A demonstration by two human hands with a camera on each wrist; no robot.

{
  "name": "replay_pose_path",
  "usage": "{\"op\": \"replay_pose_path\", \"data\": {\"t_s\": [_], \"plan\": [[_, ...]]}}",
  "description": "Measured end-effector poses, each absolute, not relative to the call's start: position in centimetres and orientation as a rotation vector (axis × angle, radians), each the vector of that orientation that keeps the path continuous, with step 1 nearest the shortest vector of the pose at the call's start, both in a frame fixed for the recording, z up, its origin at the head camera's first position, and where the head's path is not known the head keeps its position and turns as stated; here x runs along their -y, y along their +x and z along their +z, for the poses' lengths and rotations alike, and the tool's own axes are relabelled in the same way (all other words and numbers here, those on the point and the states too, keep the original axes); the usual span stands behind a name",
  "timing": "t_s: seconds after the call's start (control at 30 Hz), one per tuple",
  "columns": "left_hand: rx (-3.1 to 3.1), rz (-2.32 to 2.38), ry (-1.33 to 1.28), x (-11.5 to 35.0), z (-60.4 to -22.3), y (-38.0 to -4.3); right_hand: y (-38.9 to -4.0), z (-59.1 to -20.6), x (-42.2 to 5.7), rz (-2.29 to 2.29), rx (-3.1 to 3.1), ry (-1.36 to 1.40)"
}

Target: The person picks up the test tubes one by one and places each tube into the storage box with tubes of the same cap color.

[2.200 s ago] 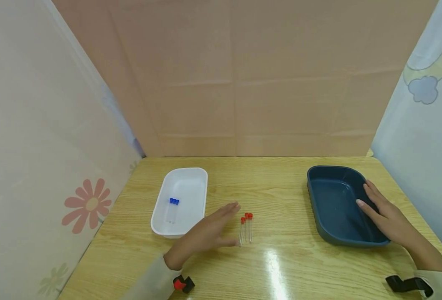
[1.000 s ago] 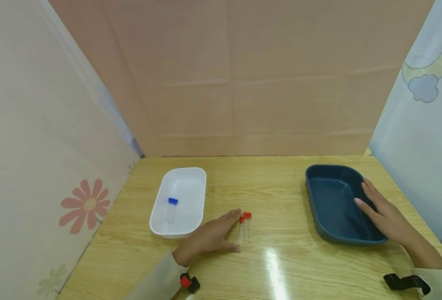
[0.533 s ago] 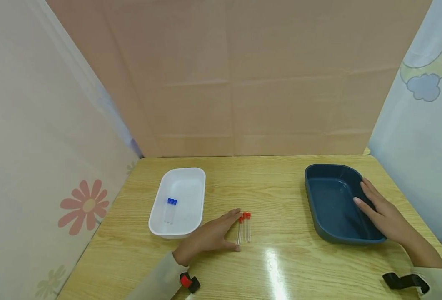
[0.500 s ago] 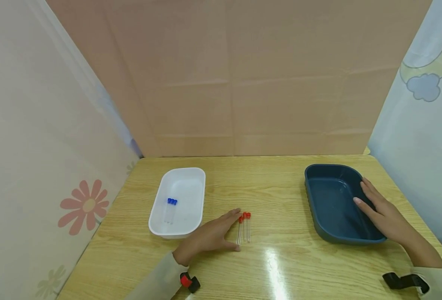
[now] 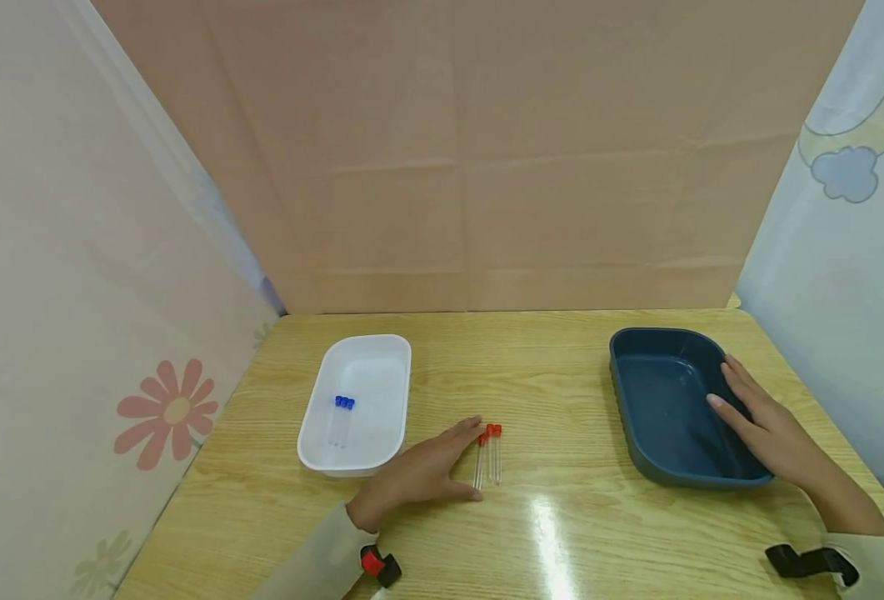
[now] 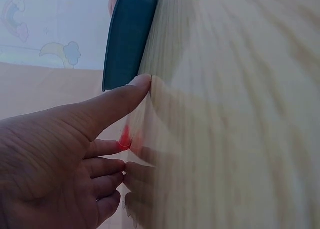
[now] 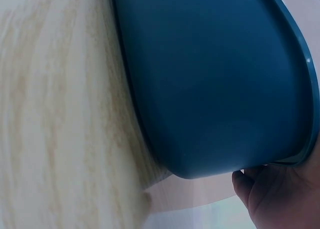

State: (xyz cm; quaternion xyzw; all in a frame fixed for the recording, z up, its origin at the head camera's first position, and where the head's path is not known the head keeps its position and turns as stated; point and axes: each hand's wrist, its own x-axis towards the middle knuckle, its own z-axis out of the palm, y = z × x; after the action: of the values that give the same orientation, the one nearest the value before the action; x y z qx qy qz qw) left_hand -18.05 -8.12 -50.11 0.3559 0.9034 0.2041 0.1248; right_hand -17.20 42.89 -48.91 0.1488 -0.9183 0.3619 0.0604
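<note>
Three clear tubes with red caps (image 5: 496,431) lie side by side on the table, the leftmost slightly angled. Beside them rests my left hand (image 5: 422,472), thumb and index finger spread along the leftmost tube. In the left wrist view, the index fingertip touches a red cap (image 6: 124,141) while the thumb tip meets the tabletop. My right hand (image 5: 775,437) holds the right wall of a dark blue basin (image 5: 659,408), thumb over the inside and fingers along the rim. That basin (image 7: 210,84) fills much of the right wrist view, partly hiding the right fingers.
A white tray (image 5: 377,367) stands at the left, holding three tubes with blue caps (image 5: 345,402). The wooden table (image 5: 516,358) ends at a brown backdrop (image 5: 464,208). Printed cloth walls (image 5: 74,275) flank both sides.
The left hand has come down slightly beside the red-capped tubes, then stayed there. The right hand keeps its hold on the basin. The head view has shifted a little.
</note>
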Motion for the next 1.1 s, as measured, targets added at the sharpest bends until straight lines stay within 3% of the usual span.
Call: {"op": "replay_pose_path", "data": {"t_s": [1.1], "plan": [[-2.745,0.633,0.961,7.74,-49.57,-17.90,-17.02,-48.84,-42.88,1.113,2.764,0.430]]}}
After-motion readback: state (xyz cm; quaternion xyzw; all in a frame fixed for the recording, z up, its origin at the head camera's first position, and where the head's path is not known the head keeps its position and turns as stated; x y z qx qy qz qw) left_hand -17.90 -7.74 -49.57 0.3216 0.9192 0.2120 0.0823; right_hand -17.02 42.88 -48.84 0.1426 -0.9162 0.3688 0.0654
